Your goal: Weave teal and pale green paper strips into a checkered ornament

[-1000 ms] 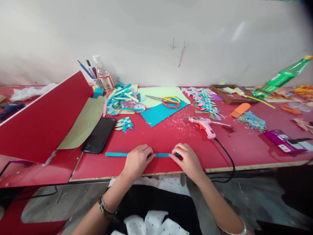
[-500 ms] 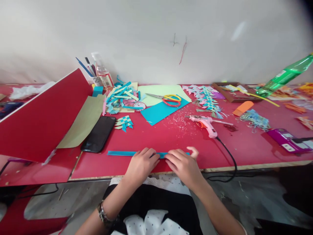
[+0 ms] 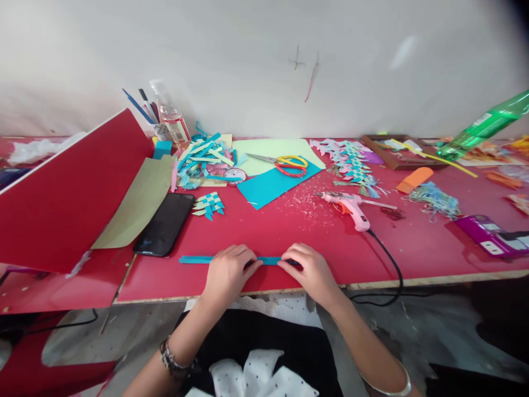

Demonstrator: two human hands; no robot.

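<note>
A narrow folded strip of blue paper point(image 3: 270, 261) lies along the red table point(image 3: 264, 229) near its front edge. My left hand point(image 3: 231, 268) has thumb and fingers closed on the middle of the strip, whose left end sticks out past the hand. My right hand point(image 3: 309, 270) pinches it farther right and covers the right end. A short blue stretch shows between both hands. Beyond them lie a blue paper sheet point(image 3: 264, 190), scissors point(image 3: 289, 164) with yellow and red handles, and small woven paper fish point(image 3: 210, 205).
A black phone point(image 3: 164, 225) and a leaning red board point(image 3: 78, 198) stand left. To the right are a pink glue gun point(image 3: 349, 207) with a trailing cord, a purple power strip point(image 3: 487, 236) and a tilted green bottle point(image 3: 483, 127). Paper strips point(image 3: 206, 160) are heaped at the back.
My left hand has slid left along the strip, widening the gap between the hands. My right hand's fingers have curled in, from lying flatter to pinching the strip.
</note>
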